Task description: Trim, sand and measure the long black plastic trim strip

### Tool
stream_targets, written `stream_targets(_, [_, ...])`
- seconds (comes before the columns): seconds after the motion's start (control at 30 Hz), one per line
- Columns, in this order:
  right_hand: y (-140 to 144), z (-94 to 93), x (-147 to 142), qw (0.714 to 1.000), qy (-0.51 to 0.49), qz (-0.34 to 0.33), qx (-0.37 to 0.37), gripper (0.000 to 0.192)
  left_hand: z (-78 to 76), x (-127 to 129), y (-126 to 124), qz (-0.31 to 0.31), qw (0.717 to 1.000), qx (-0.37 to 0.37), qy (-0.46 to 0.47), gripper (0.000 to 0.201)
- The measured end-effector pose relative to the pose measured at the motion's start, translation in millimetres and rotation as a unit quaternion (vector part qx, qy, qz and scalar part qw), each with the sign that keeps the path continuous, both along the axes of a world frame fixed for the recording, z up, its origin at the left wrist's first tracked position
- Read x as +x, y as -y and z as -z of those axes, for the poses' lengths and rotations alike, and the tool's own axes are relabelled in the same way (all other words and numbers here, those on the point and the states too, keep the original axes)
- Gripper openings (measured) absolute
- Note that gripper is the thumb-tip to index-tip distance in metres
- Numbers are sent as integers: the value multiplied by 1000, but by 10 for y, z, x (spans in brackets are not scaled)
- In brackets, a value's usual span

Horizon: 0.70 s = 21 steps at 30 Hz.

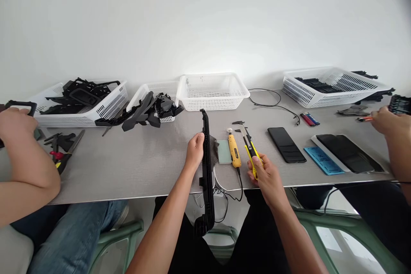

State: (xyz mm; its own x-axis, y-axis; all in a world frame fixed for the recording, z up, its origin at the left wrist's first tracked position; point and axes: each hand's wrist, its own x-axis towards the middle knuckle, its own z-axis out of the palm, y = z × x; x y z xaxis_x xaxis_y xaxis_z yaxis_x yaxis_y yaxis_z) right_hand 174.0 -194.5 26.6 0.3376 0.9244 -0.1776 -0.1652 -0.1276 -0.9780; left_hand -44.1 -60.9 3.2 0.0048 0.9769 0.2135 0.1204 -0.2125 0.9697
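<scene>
The left hand clamps its fingers round a long black strip just above its middle; it looks stiff, light plastic, best gripped mid-length. The right hand closes on a yellow knife, blade pointing away from the fingers.

Matt black plastic strip; perforated white plastic baskets.

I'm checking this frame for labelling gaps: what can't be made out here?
- Long black part: its lower end drops below the table edge, head view.
- Yellow utility knife: handle hidden inside the right hand.
- Left hand: fingers hidden behind the part.
- Co-worker's hand: held item too small.
</scene>
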Motion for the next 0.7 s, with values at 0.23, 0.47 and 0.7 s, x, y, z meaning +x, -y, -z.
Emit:
stream_targets(0.23, [-94, 32, 7, 1000, 24, 13, -3, 64, -6, 2, -7, -5, 1000, -3, 2, 53])
stream_targets(0.47, [-150, 9, 12, 1000, -20, 23, -9, 65, -32, 6, 8, -2, 1000, -5, -3, 54])
stream_targets(0.7, [-129, 27, 43, 999, -33, 8, 15, 65, -67, 10, 35, 2, 1000, -6, -7, 54])
